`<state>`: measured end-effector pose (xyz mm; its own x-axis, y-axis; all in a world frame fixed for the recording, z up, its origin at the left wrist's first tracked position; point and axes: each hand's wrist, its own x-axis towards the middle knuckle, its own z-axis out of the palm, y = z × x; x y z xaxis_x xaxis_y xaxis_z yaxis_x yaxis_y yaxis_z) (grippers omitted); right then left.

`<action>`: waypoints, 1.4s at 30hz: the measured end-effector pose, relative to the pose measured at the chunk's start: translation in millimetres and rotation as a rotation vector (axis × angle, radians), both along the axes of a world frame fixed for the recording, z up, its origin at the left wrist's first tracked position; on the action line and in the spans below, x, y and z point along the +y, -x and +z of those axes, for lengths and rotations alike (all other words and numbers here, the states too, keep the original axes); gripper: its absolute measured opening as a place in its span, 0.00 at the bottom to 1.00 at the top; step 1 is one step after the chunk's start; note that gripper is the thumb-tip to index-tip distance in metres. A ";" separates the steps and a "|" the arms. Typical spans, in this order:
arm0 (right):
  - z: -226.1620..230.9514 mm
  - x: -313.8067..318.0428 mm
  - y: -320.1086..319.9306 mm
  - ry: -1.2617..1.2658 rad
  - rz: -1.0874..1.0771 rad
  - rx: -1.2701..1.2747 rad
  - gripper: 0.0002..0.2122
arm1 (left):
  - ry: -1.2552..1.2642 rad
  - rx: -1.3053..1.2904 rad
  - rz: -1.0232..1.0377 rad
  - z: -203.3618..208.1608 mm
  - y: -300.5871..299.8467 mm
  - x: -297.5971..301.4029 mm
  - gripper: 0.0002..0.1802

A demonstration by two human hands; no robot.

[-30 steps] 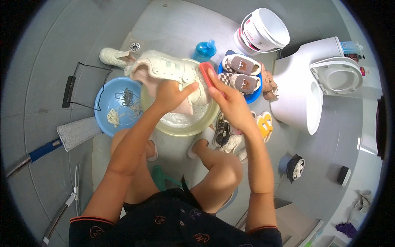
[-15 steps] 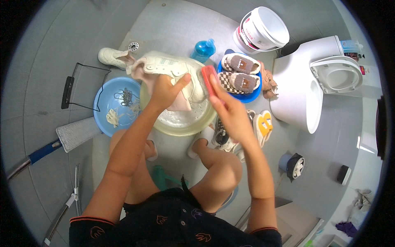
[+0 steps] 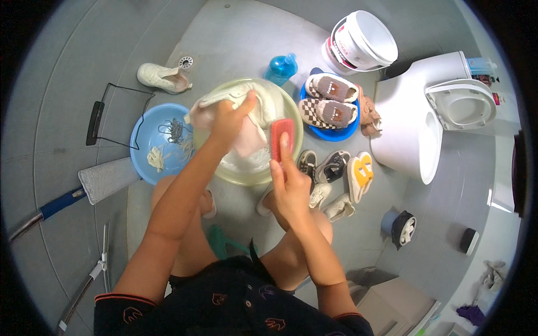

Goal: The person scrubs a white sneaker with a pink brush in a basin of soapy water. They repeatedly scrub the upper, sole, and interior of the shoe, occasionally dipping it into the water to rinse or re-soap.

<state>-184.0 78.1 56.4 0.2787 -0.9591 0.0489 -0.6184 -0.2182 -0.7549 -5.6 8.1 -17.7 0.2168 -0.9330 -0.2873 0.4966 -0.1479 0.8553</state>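
Observation:
My left hand is closed on a white shoe with a pale pink lining. The shoe is tilted over a pale yellow-green basin with foamy water in it. In my right hand is a red scrubbing brush, my thumb lying along its back. The brush is just right of the shoe, over the basin's right side. Its bristles are hidden. Another white shoe lies on the floor at the far left.
A light blue basin with laces stands left. Beyond are a blue bottle and a white bucket. To the right are checkered slippers in a blue basin, several shoes, yellow slippers and a toilet. A mop lies left.
My right hand has brought the brush down and nearer to me, turning it upright. The held shoe has tilted and shifted slightly, now apart from the shoe on the floor.

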 end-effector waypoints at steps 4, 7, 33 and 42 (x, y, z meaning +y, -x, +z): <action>16.8 -19.7 -4.7 0.079 0.049 0.025 0.26 | 0.112 -0.055 -0.030 6.9 2.6 0.5 0.18; 42.2 -42.9 -10.4 -0.038 0.059 0.058 0.24 | 0.192 -0.195 -0.010 7.0 4.5 5.5 0.19; 8.6 -33.1 -2.5 0.026 0.071 0.353 0.24 | -0.212 0.022 0.070 -7.4 13.4 -9.1 0.27; 15.1 -105.8 -8.2 0.031 0.200 0.356 0.23 | -0.002 -0.827 -0.209 -9.8 23.3 -1.0 0.35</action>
